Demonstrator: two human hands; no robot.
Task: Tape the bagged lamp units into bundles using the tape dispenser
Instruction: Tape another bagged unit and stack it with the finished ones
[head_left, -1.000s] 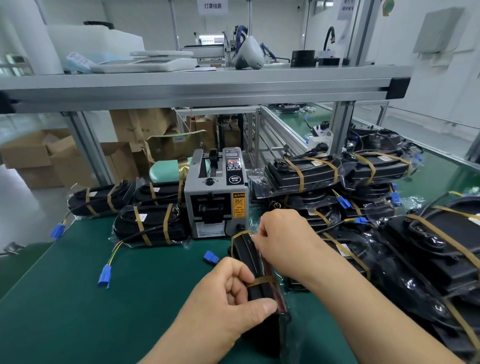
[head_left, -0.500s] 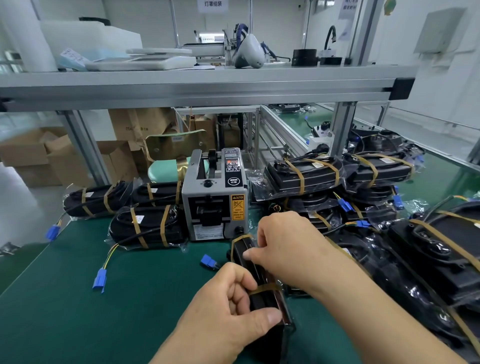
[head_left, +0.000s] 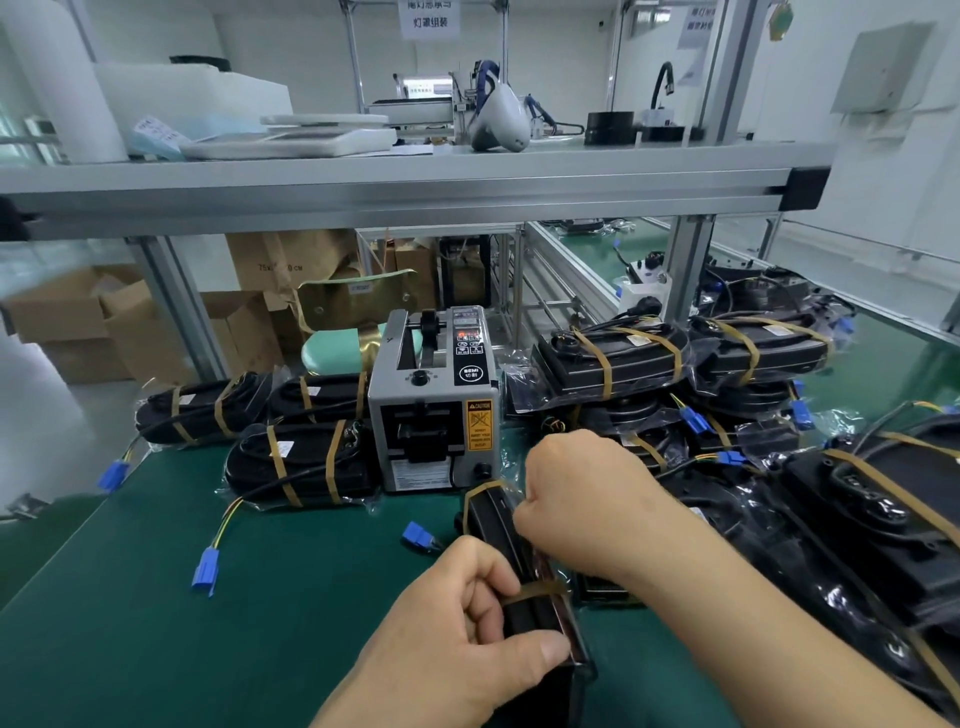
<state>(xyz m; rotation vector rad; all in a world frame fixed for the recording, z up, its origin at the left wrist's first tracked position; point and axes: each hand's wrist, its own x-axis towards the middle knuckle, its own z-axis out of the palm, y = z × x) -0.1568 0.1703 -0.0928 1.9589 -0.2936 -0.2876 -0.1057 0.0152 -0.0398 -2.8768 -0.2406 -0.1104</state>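
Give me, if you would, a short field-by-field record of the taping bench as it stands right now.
Left grip: curled round the near end of the held lamp unit, thumb against its side
Right grip: fingers curled at the unit's far end; fingertips hidden
Unit pose: on edge over the green mat, two tape bands across it
Tape dispenser: upright behind the unit
Taped bundles: left of the dispenser; more stacked at right
Blue connector: on the mat, left of the unit

"CAUTION" and "SEMI" on tape dispenser
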